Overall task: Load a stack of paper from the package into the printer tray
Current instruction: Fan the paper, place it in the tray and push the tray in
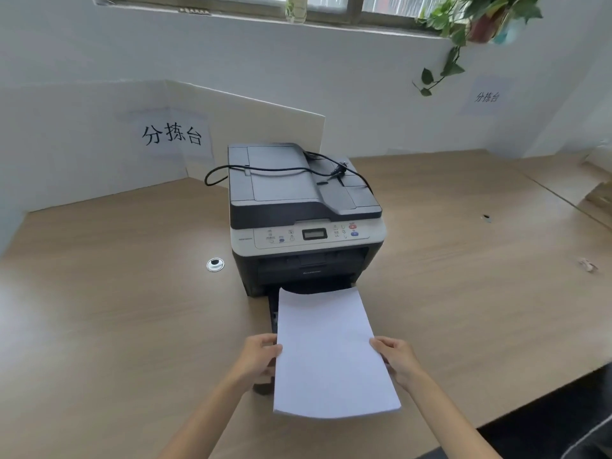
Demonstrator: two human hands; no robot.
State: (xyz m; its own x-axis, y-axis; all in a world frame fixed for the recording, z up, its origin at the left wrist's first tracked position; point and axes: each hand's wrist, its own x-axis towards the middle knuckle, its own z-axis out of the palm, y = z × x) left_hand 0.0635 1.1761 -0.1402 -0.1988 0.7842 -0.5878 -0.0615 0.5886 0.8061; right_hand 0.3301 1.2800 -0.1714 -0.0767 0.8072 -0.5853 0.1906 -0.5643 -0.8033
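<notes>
A grey and black printer point(304, 213) stands in the middle of the wooden table point(116, 309). Its black paper tray point(273, 313) is pulled out toward me, mostly hidden under a white stack of paper point(328, 356). I hold that stack flat above the tray, its far edge at the printer's slot. My left hand point(260, 359) grips the stack's left edge and my right hand point(399, 361) grips its right edge. No paper package is in view.
A black power cable point(265, 168) lies looped on the printer's lid. A round cable grommet point(215, 264) sits in the table left of the printer. White partition boards point(99, 144) stand behind. A potted plant point(477, 24) hangs at the upper right.
</notes>
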